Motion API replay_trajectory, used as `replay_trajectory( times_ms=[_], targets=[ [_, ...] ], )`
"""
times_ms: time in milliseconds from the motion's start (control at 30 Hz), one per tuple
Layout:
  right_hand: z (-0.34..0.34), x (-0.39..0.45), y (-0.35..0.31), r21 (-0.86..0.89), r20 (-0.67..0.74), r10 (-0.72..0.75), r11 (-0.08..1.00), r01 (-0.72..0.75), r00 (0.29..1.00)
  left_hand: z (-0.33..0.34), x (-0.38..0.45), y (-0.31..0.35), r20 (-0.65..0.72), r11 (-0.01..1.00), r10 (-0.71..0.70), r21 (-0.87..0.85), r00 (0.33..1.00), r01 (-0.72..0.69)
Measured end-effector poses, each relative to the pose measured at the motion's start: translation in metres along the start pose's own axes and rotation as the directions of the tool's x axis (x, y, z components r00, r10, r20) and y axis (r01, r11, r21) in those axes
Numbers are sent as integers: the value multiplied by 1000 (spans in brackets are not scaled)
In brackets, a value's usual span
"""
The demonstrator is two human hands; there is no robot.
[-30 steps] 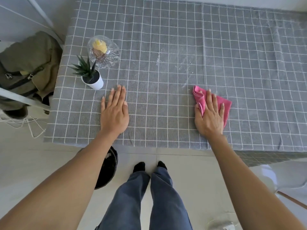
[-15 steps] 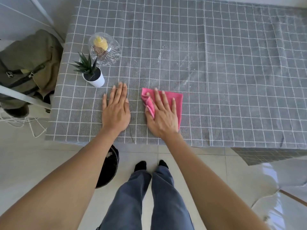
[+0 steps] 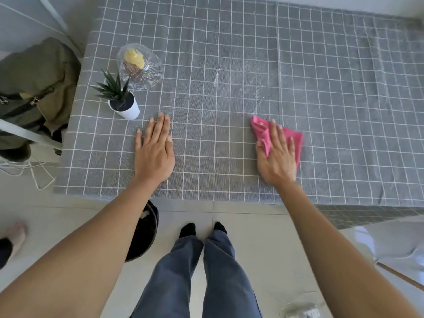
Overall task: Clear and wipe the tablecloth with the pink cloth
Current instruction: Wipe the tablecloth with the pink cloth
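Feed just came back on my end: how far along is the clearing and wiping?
Done: plant pot and glass dish sit at the left edge. In hand: right hand presses the pink cloth flat near the front; left hand braces the tablecloth. Left: white residue beyond the cloth.

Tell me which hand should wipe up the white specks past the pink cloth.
Right. The right hand already presses flat on the pink cloth, and the white specks lie just beyond it on the tablecloth. The left hand rests flat and bare, nearer the potted plant.
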State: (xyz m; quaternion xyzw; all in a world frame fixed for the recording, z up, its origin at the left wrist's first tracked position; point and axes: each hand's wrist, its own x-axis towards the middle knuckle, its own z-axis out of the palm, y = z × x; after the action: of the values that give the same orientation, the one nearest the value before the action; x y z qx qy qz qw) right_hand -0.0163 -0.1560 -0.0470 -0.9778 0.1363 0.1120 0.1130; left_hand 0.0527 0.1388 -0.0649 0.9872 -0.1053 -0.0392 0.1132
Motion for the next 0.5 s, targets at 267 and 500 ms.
replay_trajectory(
  times_ms=[267,500],
  targets=[
    [-18,8,30,148,-55,279,952,-269,959,1,0,1,-1,1000,-9,-7,1000,9],
    [0,9,-39,47,-10,19,999,-18,1000,-1,3,4,5,1000,-17,-13,1000,17]
  ],
)
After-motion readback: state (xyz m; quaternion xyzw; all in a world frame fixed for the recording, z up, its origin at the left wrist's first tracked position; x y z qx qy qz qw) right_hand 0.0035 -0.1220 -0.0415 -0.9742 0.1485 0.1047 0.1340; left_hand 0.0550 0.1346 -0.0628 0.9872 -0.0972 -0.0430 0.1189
